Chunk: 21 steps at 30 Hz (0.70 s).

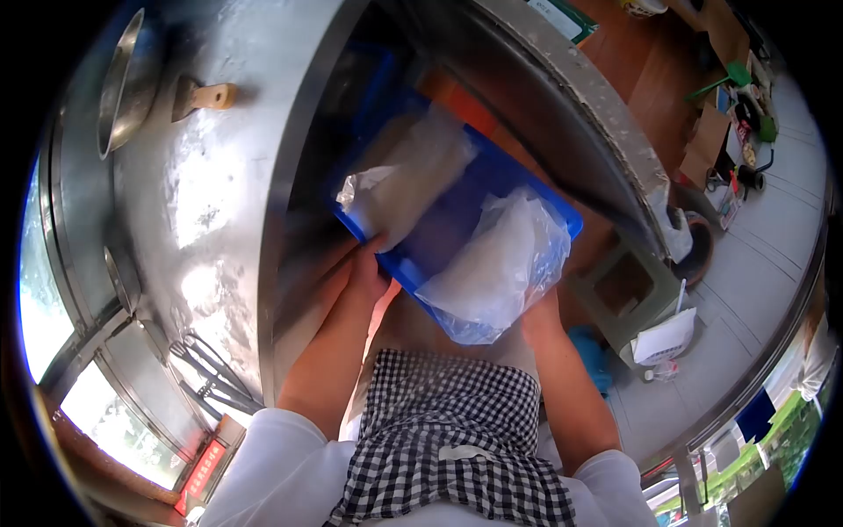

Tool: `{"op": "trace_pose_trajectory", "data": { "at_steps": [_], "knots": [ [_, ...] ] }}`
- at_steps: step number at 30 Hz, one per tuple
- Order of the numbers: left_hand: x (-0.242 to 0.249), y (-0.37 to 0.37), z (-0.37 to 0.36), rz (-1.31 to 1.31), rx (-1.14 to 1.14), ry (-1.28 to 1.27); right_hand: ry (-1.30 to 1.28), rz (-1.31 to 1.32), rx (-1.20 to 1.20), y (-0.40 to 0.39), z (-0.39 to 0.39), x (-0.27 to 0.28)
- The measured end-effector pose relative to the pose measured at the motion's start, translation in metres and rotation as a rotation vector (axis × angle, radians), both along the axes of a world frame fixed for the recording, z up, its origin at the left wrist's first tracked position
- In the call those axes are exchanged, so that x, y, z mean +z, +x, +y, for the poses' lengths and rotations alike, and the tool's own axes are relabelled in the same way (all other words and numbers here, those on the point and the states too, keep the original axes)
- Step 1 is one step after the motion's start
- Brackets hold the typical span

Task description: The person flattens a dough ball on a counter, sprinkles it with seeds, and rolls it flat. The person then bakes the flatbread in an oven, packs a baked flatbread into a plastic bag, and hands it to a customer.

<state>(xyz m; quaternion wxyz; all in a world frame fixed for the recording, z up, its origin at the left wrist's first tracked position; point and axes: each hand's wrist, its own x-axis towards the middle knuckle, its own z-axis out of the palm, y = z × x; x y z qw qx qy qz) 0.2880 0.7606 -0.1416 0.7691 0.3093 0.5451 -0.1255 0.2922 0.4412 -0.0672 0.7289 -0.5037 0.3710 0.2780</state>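
A blue plastic tray is held out in front of my checkered apron, tilted in view. My left hand is closed on its near left edge. At the right-hand end, my right hand grips the tray, its fingers mostly hidden beneath the tray and a plastic bag. That clear bag, with something pale inside, lies in the right part of the tray. A second clear bag with pale contents lies at the left part, blurred, with a shiny crinkled patch at its end.
A steel counter runs along my left, carrying a wooden-handled scraper, a metal bowl and black-handled utensils. A dark-sided, worn-edged unit stands ahead right. A greenish bin and a white dustpan are at right.
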Motion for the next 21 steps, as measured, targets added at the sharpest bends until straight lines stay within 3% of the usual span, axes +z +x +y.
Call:
{"op": "trace_pose_trajectory", "data": {
  "at_steps": [5,7,8,10,13,15,17,19,21],
  "knots": [
    [-0.093,0.044,0.042,-0.09,0.109,0.043,-0.101,-0.12,-0.002,0.037,0.042,-0.096],
    [-0.101,0.072,0.046,-0.129,0.173,0.096,-0.053,-0.178,-0.007,0.06,0.06,-0.13],
    [-0.106,0.082,0.049,-0.148,0.176,0.12,-0.086,-0.198,0.081,0.072,0.069,-0.136],
    [-0.138,0.093,0.074,-0.185,0.201,0.079,-0.215,-0.158,0.04,0.098,0.1,-0.156],
    [-0.158,0.111,0.087,-0.232,0.187,0.154,-0.331,-0.348,0.243,0.126,0.124,-0.209],
    [-0.174,0.114,0.098,-0.268,0.158,0.224,-0.286,-0.37,0.268,0.135,0.145,-0.257],
    [-0.22,0.104,0.122,-0.319,0.126,0.264,-0.151,-0.207,0.095,0.144,0.169,-0.296],
    [-0.201,0.11,0.103,-0.209,-0.134,0.626,-0.12,-0.171,0.208,0.174,0.181,-0.265],
    [-0.192,0.119,0.08,-0.133,-0.175,0.699,-0.031,-0.145,0.229,0.197,0.194,-0.267]
  ]
}}
